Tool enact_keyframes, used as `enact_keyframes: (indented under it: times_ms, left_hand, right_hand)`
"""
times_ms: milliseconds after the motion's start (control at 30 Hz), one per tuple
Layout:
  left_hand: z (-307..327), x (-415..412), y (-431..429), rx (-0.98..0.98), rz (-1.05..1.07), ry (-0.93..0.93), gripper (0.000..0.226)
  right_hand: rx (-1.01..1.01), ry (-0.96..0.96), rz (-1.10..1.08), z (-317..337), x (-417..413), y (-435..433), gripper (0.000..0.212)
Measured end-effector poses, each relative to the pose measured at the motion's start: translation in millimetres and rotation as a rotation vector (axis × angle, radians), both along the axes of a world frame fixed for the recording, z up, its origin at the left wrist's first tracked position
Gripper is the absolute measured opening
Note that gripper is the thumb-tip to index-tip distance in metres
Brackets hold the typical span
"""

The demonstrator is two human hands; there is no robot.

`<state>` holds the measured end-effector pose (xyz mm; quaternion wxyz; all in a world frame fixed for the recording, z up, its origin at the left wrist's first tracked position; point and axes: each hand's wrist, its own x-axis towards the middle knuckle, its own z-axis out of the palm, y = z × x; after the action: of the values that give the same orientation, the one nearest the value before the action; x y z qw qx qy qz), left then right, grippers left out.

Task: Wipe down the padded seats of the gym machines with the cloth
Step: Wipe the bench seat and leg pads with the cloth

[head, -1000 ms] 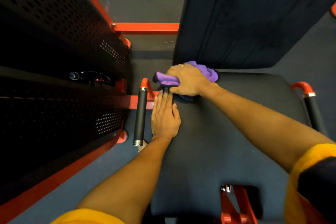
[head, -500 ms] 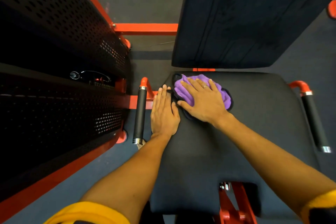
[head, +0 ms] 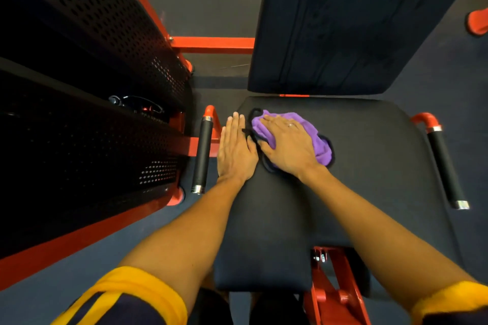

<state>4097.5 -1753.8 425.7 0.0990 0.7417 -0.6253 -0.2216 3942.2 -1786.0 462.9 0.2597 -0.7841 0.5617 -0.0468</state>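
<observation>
Purple cloth (head: 318,144), at the seat pad's (head: 369,179) ten o'clock, lies under the right hand (head: 287,146), grip flat with fingers straight. Left hand (head: 236,150) likewise flat; sweep overlapping strokes toward four o'clock.

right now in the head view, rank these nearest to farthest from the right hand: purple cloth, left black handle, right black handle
1. purple cloth, pressed under the right hand, back left of the seat pad.
2. left black handle, beside the seat's left edge, just beyond the left hand.
3. right black handle, across the pad at its right edge.
</observation>
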Motion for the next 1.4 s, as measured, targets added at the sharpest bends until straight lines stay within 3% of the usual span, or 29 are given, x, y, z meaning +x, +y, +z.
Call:
enact_keyframes:
  times_ms: [167,300,400,533,800,1033,1100,1300,1400]
  left_hand:
    - [14,-1,13,0.128,0.122,0.058,0.068]
    - [27,-2,39,0.194,0.25,0.122,0.07]
    - [38,-2,63,0.266,0.344,0.164,0.068]
    - [40,-3,77,0.286,0.414,0.145,0.062]
    - [40,-2,73,0.271,0.392,0.139,0.061]
    - [40,-1,74,0.262,0.415,0.16,0.052]
    - [41,-1,74,0.271,0.412,0.158,0.056]
    - [42,-1,72,0.293,0.408,0.164,0.059]
    - [41,-1,73,0.28,0.415,0.164,0.058]
  right_hand:
    - [-0.019,0.108,-0.119,-13,11,-28,0.063]
    - [0.0,0.107,-0.195,-3,39,-51,0.049]
    - [-0.051,0.041,-0.036,11,36,-16,0.041]
    - [-0.112,0.033,0.176,10,19,23,0.051]
    - [0.018,0.084,-0.012,-12,65,-52,0.048]
    - [-0.059,-0.01,0.313,-8,59,4,0.047]
    - [-0.055,0.038,0.355,-9,62,-12,0.049]
    - [0.129,0.225,0.076,-8,101,-63,0.041]
    - [0.173,0.29,0.163,6,112,-59,0.038]
